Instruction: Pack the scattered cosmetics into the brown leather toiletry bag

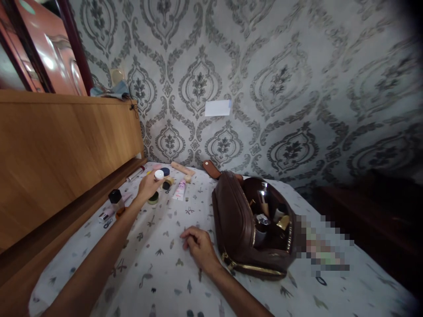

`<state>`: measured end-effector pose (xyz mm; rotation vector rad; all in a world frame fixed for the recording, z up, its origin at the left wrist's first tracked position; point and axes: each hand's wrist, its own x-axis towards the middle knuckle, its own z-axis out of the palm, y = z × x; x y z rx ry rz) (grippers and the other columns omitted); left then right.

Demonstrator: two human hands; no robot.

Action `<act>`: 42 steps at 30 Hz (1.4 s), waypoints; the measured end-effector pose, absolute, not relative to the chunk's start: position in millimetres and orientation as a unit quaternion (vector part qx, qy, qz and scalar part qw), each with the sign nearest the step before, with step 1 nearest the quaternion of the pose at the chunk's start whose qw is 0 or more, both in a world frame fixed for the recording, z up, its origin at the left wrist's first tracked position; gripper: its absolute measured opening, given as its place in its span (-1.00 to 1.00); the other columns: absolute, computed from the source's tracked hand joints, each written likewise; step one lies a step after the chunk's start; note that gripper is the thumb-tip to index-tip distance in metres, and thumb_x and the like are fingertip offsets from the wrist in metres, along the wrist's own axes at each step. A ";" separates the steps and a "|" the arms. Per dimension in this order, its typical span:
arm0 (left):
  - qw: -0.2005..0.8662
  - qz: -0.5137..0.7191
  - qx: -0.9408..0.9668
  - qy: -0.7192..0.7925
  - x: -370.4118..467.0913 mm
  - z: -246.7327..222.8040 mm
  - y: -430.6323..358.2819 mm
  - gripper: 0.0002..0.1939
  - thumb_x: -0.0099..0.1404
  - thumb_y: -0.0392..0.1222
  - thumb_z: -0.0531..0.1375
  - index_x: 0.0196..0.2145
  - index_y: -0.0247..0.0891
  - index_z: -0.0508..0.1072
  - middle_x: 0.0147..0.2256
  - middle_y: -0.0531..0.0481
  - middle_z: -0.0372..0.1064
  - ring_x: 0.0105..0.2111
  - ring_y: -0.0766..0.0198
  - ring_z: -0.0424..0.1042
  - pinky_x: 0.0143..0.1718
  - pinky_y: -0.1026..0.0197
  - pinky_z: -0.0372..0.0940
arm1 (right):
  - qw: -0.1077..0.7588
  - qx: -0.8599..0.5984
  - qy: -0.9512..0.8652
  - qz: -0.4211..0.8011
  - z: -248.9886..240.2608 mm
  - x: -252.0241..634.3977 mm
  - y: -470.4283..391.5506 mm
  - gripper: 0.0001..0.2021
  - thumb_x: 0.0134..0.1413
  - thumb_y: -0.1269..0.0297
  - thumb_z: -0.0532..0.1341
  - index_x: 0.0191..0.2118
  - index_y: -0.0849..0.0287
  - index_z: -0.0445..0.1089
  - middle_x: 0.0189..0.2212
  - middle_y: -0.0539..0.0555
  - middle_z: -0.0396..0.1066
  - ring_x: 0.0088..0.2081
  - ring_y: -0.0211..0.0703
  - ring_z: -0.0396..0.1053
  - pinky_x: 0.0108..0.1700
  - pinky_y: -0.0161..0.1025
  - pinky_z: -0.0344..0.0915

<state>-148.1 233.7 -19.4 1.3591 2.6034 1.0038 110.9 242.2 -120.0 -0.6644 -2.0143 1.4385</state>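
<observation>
Reaches out over the printed white cloth [178, 286] with the left hand [150, 184], arm stretched far forward. Grips a small round white container [159, 175] there between thumb and fingers, closed about its side, at the far left part of the cloth. Holds the right hand [198, 246] nearer, low over the cloth and just left of the brown bag [230, 215], palm side mostly turned away, fingers loosely curled and half open, with nothing visible in the grasp. Cannot tell for sure about contact between right fingertips and cloth. Around the white container, shows a dark blue lid [165, 171] just behind and to the right, a small bottle with a black cap [166, 185] close by, a round dark green pot [153, 198] nearer the wrist, a pink and white tube [180, 190] to the right and a long peach tube [180, 167] farther back. Left of the forearm, near the wooden cabinet [69, 154], displays a black-capped bottle [116, 199] upright, an amber item [120, 213] partly hidden by the arm, and a silver-capped item [105, 215] lying down. At right, gapes wide at the top of the bag, with gold zipper [254, 268] undone, revealing inside a clear-topped bottle [264, 196], a bottle with a faceted silvery cap [262, 221] and a gold item [283, 222]. Beyond the cloth, rises to a patterned grey wall [198, 79] bearing a white rectangle [217, 108].
</observation>
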 end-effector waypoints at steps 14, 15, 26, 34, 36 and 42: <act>0.365 0.671 0.383 0.519 -88.9 -57.8 186.1 -0.51 0.02 0.01 0.37 -0.16 -0.22 0.31 -0.28 0.03 0.41 -0.32 0.28 0.48 -0.22 0.17 0.45 | 0.313 -0.238 -0.647 0.653 -111.0 111.3 241.4 -0.52 0.06 -0.04 0.21 -0.04 0.24 0.38 -0.37 0.07 0.43 -0.52 -0.28 0.38 -0.61 -0.40 0.12; 0.399 0.678 0.369 0.494 -85.4 -60.3 183.5 -0.52 0.02 -0.05 0.39 -0.16 -0.22 0.32 -0.28 0.04 0.41 -0.33 0.30 0.47 -0.23 0.19 0.45 | 0.317 -0.236 -0.642 0.657 -111.1 111.1 242.2 -0.51 0.06 -0.07 0.21 -0.04 0.24 0.37 -0.37 0.07 0.43 -0.53 -0.28 0.37 -0.61 -0.40 0.12; 0.520 0.660 0.353 0.412 -71.5 -77.6 170.5 -0.59 0.08 -0.24 0.39 -0.12 -0.20 0.40 -0.25 0.04 0.42 -0.28 0.29 0.46 -0.23 0.23 0.47 | 0.327 -0.236 -0.623 0.670 -113.5 110.0 247.5 -0.49 0.05 -0.24 0.15 -0.36 0.21 0.37 -0.57 -0.01 0.37 -0.65 -0.33 0.24 -0.63 -0.38 0.09; 0.484 0.597 0.411 0.489 -69.7 -79.3 169.6 -0.47 0.00 -0.15 0.43 -0.10 -0.21 0.34 -0.33 0.04 0.45 -0.38 0.23 0.49 -0.47 0.32 0.33 | 0.333 -0.223 -0.610 0.684 -114.1 109.0 246.6 -0.48 0.02 -0.21 0.20 -0.18 0.20 0.39 -0.46 0.02 0.42 -0.61 -0.29 0.34 -0.65 -0.38 0.10; 0.467 0.584 0.425 0.510 -68.2 -80.0 169.4 -0.45 -0.01 -0.12 0.43 -0.09 -0.21 0.32 -0.35 0.07 0.43 -0.43 0.26 0.47 -0.52 0.35 0.27 | 0.339 -0.224 -0.601 0.689 -114.2 109.1 246.4 -0.48 0.00 -0.18 0.23 -0.14 0.21 0.39 -0.47 0.01 0.42 -0.62 -0.29 0.33 -0.65 -0.38 0.09; 0.432 0.541 0.458 0.558 -63.8 -80.5 167.9 -0.39 0.05 -0.08 0.41 0.00 -0.15 0.27 -0.37 0.13 0.35 -0.45 0.32 0.36 -0.52 0.37 0.22 | 0.356 -0.214 -0.579 0.702 -110.8 110.0 245.5 -0.49 -0.04 -0.13 0.27 -0.13 0.21 0.38 -0.41 0.01 0.42 -0.61 -0.31 0.35 -0.68 -0.41 0.10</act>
